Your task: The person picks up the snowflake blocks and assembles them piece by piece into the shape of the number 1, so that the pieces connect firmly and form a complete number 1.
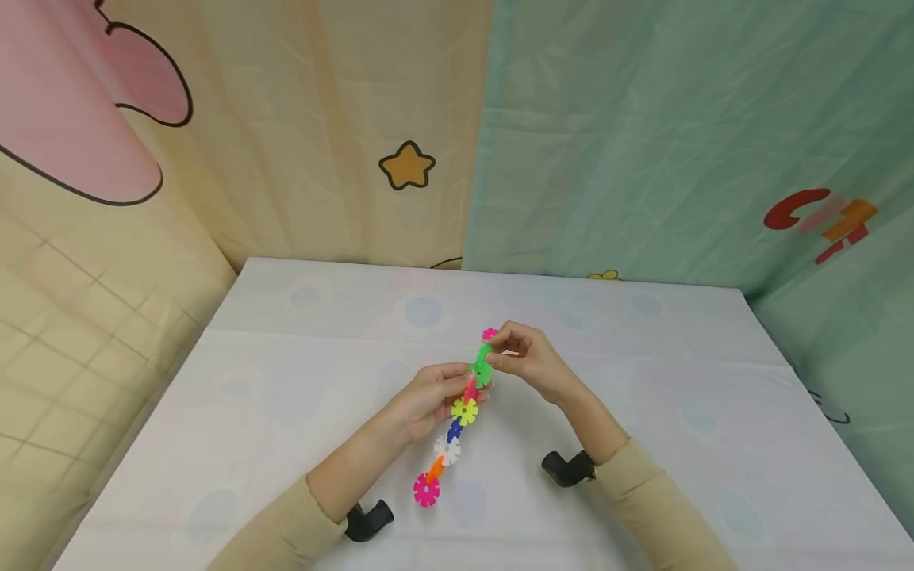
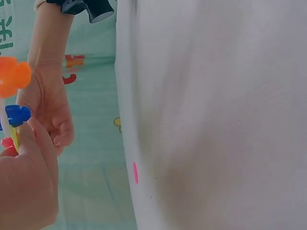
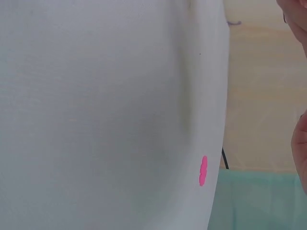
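A chain of slotted plastic snowflake discs runs between the hands in the head view, with a magenta disc (image 1: 427, 490) at its near end. Orange, white, blue, yellow (image 1: 464, 411) and red discs follow, then green discs (image 1: 482, 371) at the far end. My left hand (image 1: 428, 399) grips the chain near the red and yellow discs. With thumb and fingers, my right hand (image 1: 531, 361) pinches the green end; its fingertips partly cover it. Beyond the hands, a loose pink disc (image 3: 203, 171) lies on the table. In the right wrist view, only parts of the hands show at the edge.
The table has a white cloth (image 1: 286, 412) with faint pale dots. Curtains, cream (image 1: 321, 119) and green (image 1: 643, 135), stand behind its far edge and at its sides. Black wrist mounts (image 1: 369, 521) stick out from both sleeves.
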### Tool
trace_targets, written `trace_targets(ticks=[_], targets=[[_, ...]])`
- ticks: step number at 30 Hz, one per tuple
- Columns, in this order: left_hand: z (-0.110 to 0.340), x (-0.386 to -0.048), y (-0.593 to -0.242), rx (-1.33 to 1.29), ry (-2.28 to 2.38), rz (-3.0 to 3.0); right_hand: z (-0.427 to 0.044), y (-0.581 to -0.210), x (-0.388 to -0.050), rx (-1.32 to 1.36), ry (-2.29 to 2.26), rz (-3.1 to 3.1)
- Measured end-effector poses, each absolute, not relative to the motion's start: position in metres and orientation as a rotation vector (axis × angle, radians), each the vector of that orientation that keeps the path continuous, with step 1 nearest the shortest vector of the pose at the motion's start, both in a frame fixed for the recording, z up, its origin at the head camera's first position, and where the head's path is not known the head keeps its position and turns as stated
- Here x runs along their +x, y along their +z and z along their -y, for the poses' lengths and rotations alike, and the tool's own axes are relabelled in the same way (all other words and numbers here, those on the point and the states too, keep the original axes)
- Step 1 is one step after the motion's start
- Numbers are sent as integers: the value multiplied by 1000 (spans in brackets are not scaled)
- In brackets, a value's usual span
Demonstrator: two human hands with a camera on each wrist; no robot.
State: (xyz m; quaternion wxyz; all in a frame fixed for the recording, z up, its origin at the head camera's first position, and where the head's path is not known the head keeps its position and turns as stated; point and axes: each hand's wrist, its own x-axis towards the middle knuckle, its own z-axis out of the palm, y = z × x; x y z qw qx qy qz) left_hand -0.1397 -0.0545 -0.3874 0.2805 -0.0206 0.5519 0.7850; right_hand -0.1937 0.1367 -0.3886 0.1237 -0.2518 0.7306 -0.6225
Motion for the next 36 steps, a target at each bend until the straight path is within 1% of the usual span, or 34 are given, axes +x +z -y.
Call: trace_targets(ticks=[9, 19, 23, 27, 33, 36], targets=[[52, -141, -388, -24, 2091, -1452, -134, -391, -194, -755, -1824, -2084], [50, -141, -393, -18, 2050, -1536, -134, -399, -194, -860, -1806, -2097], [50, -141, -395, -17, 2044, -1573, -133, -399, -195, -825, -1782, -2123], [51, -141, -396, -20, 2041, -1645, -136, -401, -200, -658, -1811, -2096], [52, -140, -397, -52, 2047, -1706, -146, -412, -216, -217, -1910, -2124], [50, -140, -396, -72, 2050, -1721, -151, -414, -223, -51, -1897, -2153]])
